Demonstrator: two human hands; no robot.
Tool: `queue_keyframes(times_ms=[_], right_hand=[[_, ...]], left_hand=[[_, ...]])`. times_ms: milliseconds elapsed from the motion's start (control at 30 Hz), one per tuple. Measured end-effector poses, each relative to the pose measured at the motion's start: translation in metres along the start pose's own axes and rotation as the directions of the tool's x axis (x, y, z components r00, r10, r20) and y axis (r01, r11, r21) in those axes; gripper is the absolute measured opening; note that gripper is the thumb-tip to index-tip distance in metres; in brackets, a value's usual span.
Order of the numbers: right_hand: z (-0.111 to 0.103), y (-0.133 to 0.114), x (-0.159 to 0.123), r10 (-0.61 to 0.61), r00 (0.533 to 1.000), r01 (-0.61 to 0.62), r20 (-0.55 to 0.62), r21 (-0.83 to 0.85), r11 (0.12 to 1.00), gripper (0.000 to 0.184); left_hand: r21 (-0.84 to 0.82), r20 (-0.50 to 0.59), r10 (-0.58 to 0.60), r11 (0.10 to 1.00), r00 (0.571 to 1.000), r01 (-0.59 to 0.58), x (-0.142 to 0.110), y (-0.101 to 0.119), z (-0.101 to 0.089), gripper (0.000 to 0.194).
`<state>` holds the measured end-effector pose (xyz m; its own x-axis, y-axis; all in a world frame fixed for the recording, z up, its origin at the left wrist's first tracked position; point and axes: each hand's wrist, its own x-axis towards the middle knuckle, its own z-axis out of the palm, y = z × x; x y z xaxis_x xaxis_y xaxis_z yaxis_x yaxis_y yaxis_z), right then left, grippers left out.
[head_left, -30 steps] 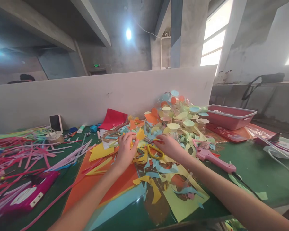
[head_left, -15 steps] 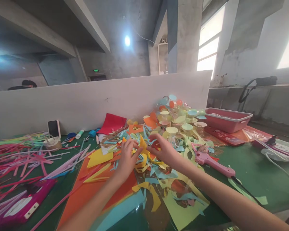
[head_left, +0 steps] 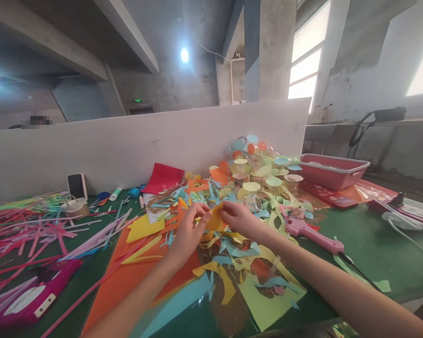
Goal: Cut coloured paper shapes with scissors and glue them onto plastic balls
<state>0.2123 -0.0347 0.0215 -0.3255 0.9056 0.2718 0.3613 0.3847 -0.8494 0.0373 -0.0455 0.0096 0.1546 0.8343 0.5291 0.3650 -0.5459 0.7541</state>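
Between my two hands is a small piece of yellow paper, raised a little above the scrap heap. My left hand pinches its left side between thumb and fingers. On the right side, my right hand grips its edge with the fingertips pressed together. Below lie blue, yellow and green paper scraps. A folded yellow sheet rests left of my left hand, on a large orange sheet.
Paper-topped clear balls pile up at the back. A pink glue gun lies right, before a pink basin. Pipe cleaners, a phone and a magenta power strip are left. A white partition stands behind.
My right hand has closed on the right side of the yellow paper, where its fingers were more spread before. The paper has turned and shifted slightly to the right.
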Motion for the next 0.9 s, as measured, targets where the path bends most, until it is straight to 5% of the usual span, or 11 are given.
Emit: queue_keyframes(times_ms=[233, 433, 600, 667, 767, 900], right_hand=[[-0.001, 0.001, 0.001, -0.037, 0.996, 0.035, -0.075, -0.027, 0.999, 0.015], [0.000, 0.004, 0.004, 0.060, 0.995, -0.049, -0.078, 0.130, 0.990, 0.023], [0.000, 0.003, 0.005, 0.173, 0.985, -0.173, 0.018, 0.207, 0.963, 0.026], [0.000, 0.002, 0.004, 0.169, 0.985, -0.170, 0.017, 0.114, 0.979, 0.025], [-0.004, 0.002, 0.003, 0.105, 0.991, -0.124, -0.088, -0.249, 0.961, 0.026], [-0.022, 0.002, 0.002, -0.059, 0.963, -0.149, -0.262, -0.703, 0.695, 0.030]], left_hand=[[-0.212, -0.062, -0.182, 0.963, 0.981, 0.165, 0.007, -0.013, -0.002, 0.034], [-0.431, 0.060, -0.323, 0.845, 0.944, 0.317, 0.007, -0.013, 0.001, 0.036], [-0.447, 0.170, -0.385, 0.790, 0.907, 0.419, 0.007, -0.013, -0.001, 0.044], [-0.393, 0.146, -0.396, 0.818, 0.907, 0.420, 0.007, -0.015, -0.002, 0.046], [-0.279, 0.137, -0.381, 0.871, 0.914, 0.405, 0.006, -0.016, -0.003, 0.048], [0.030, 0.134, -0.304, 0.953, 0.943, 0.303, 0.003, -0.014, -0.002, 0.042]])
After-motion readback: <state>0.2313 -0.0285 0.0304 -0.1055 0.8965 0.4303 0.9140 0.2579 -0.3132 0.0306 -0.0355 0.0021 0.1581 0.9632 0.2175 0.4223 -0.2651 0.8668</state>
